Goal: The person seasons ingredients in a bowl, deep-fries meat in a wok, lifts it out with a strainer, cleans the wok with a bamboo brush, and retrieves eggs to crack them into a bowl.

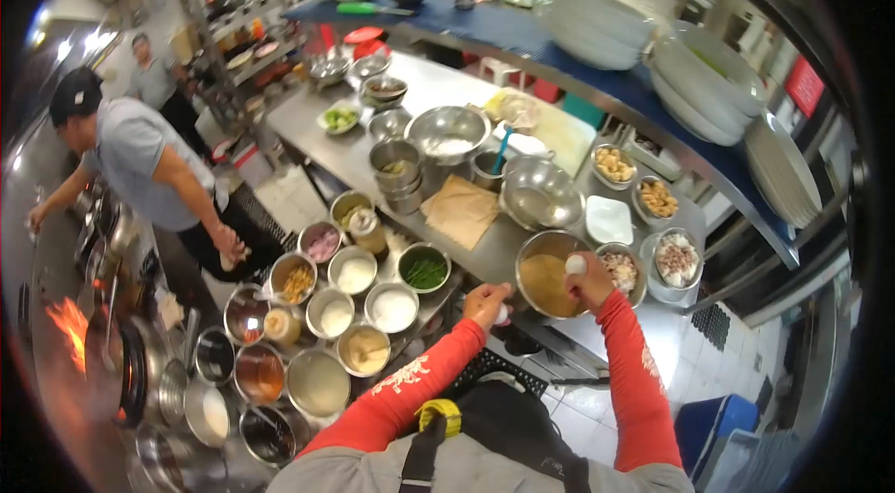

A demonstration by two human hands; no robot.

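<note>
My right hand (pixel 591 286) is closed round a white egg (pixel 576 264), held over the right side of a steel bowl (pixel 525 255). Yellowish-brown liquid (pixel 548 280) lies in that bowl. Left of the bowl, near the counter's front edge, my left hand (pixel 486 306) is also closed, its knuckles up. A white, rounded piece that looks like an egg (pixel 503 314) shows at its fingers, mostly hidden. Just right of my right hand stands a bowl of chopped pale and reddish pieces (pixel 619 267).
Several steel tubs of ingredients, among them chopped greens (pixel 424 270) and white powder (pixel 392 307), crowd the left side. A large steel bowl (pixel 541 195) and brown paper (pixel 460 211) lie behind. Flames (pixel 70 335) rise by a wok at far left, where a co-worker (pixel 154 153) stands.
</note>
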